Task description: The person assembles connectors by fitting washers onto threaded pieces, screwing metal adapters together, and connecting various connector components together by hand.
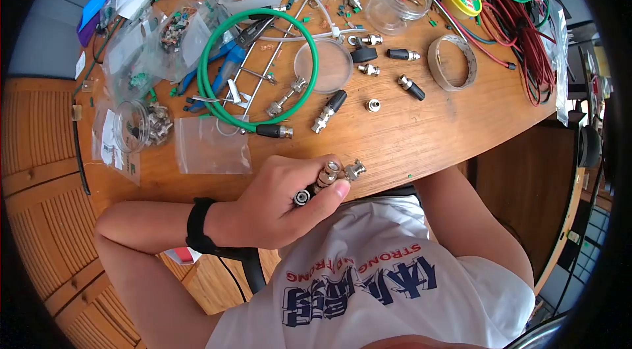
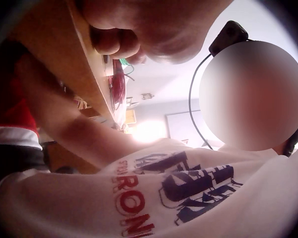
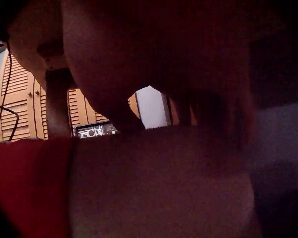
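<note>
In the head view my left hand (image 1: 280,203) is at the near edge of the wooden table (image 1: 421,132), just in front of my chest. Its fingers and thumb curl round a small bunch of metal coaxial connectors (image 1: 329,174); silver ends stick out past the thumb. A black band (image 1: 197,225) sits on that wrist. The left wrist view shows the curled fingers (image 2: 114,40) beside the table edge (image 2: 92,74). My right arm (image 1: 474,217) drops below the table edge, hiding its hand there. The right wrist view shows only a dark, close hand shape (image 3: 154,64); its fingers cannot be made out.
Loose connectors (image 1: 329,110) lie mid-table beside a green cable coil (image 1: 210,85), blue pliers (image 1: 227,62), a clear lid (image 1: 324,66), a tape ring (image 1: 452,62), plastic bags (image 1: 210,145), clear jars (image 1: 397,1) and red and green wire bundles (image 1: 526,39). Wooden slatted panels (image 1: 39,151) stand left.
</note>
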Demonstrator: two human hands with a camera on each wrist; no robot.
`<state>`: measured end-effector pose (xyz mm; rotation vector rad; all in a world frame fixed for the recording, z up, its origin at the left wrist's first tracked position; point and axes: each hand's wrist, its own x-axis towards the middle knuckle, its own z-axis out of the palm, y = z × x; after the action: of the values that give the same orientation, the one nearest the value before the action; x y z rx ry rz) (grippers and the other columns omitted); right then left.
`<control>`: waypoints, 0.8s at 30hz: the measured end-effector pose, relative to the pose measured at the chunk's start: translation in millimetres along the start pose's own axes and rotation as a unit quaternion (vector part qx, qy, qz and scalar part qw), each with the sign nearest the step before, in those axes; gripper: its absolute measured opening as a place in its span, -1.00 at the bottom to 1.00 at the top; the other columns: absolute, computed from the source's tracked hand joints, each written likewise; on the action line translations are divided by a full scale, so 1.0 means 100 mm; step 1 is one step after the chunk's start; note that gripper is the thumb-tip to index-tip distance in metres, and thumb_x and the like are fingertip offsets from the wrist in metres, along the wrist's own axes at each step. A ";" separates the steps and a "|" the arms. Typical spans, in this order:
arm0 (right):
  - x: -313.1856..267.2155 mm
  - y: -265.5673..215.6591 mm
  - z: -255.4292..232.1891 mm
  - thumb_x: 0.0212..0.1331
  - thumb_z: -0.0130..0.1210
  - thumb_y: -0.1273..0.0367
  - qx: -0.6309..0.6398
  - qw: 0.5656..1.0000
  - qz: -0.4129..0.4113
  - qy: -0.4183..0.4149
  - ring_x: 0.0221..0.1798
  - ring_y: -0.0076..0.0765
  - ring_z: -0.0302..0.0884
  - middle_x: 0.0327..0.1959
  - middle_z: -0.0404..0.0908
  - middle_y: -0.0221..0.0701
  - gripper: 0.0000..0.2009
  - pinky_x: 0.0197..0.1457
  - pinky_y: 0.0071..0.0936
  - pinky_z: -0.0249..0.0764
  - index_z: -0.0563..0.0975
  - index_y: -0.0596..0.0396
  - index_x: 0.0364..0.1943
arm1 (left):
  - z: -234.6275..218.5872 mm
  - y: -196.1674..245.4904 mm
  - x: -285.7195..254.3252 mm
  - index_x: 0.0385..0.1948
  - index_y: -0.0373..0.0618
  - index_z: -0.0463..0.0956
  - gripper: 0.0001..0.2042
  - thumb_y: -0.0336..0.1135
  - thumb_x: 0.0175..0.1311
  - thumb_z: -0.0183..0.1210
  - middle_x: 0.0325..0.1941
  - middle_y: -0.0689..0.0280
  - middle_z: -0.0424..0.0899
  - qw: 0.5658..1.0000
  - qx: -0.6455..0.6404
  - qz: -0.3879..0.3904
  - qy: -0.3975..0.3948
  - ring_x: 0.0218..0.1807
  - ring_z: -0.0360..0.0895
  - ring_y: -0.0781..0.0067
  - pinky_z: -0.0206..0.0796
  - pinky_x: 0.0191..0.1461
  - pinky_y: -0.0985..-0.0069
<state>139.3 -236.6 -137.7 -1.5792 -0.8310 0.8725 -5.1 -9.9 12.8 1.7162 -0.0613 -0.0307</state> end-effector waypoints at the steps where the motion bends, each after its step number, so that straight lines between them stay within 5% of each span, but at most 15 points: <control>1: -0.02 -0.01 -0.01 0.46 -0.01 0.35 0.009 1.000 0.007 0.005 0.26 0.00 0.55 0.22 0.60 -0.15 -0.63 0.26 -0.18 0.53 0.50 0.04 0.30 | 0.00 0.00 0.00 -0.40 -0.31 0.47 -0.77 -0.36 0.50 0.12 -0.56 0.08 0.49 1.000 -0.003 -0.003 0.000 -0.55 0.47 0.02 0.23 -0.44 0.28; 24: -0.17 -0.24 -0.22 0.46 0.00 0.34 0.208 0.959 0.158 0.108 0.32 -0.01 0.52 0.29 0.56 -0.18 -0.58 0.30 -0.17 0.52 0.46 0.00 0.37 | 0.03 -0.01 0.00 -0.41 -0.31 0.47 -0.76 -0.35 0.50 0.13 -0.59 0.09 0.47 1.000 -0.006 0.002 0.006 -0.59 0.44 0.06 0.20 -0.46 0.28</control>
<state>148.5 -257.6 -109.1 -1.4140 -0.2185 1.0035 -5.0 -12.4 11.8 1.7041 -0.0552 -0.0170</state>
